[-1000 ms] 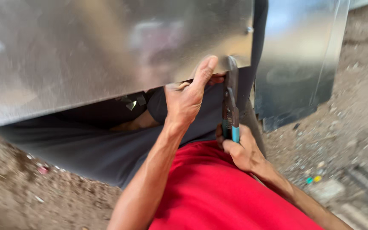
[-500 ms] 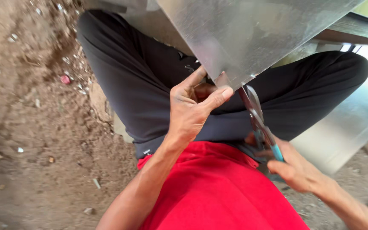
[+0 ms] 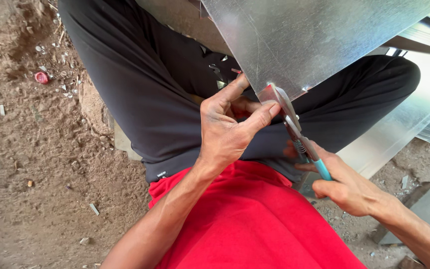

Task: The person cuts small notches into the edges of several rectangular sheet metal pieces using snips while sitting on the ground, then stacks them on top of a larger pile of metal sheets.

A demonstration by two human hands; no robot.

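Now your left hand (image 3: pixel 225 132) pinches the stiff, sharp-edged metal sheet (image 3: pixel 304 40) at its lower corner over your lap, right hand (image 3: pixel 347 187) clamped on the snips (image 3: pixel 294 129) biting there.

Since a second ago the metal sheet (image 3: pixel 294 45) has swung from spanning the view's upper left to hanging as a corner at upper right, baring the dark trousers (image 3: pixel 145 89). Left hand (image 3: pixel 227 127) shifted from the sheet's lower edge to pinching a cut strip (image 3: pixel 274 97); snips (image 3: pixel 299 137) now slant into that corner, right hand (image 3: pixel 347 187) lower right.
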